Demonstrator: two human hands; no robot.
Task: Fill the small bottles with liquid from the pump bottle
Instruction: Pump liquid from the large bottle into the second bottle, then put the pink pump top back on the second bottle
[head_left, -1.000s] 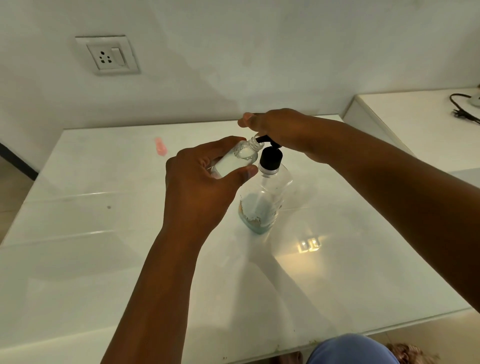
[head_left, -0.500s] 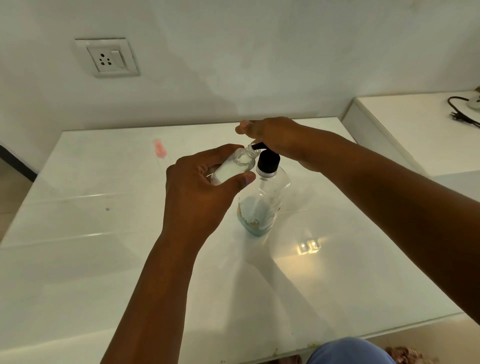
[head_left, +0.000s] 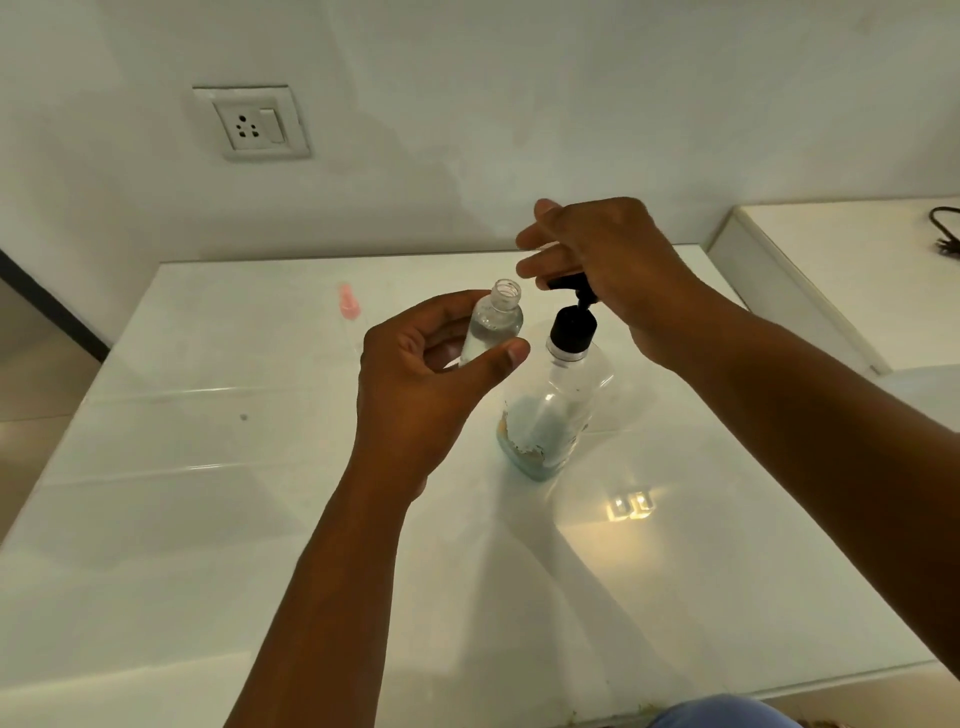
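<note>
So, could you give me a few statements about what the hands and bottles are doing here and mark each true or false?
1. The left hand holds the small bottle. True.
2. The small bottle has its cap on. False: its mouth is open.
3. The right hand is on the pump of the pump bottle. True.
4. The pump bottle lies on its side. False: it stands upright on the table.
5. The nozzle is inside the small bottle's mouth. False: the small bottle is held beside it, apart.
6. A wall socket is on the wall behind the table. True.
</note>
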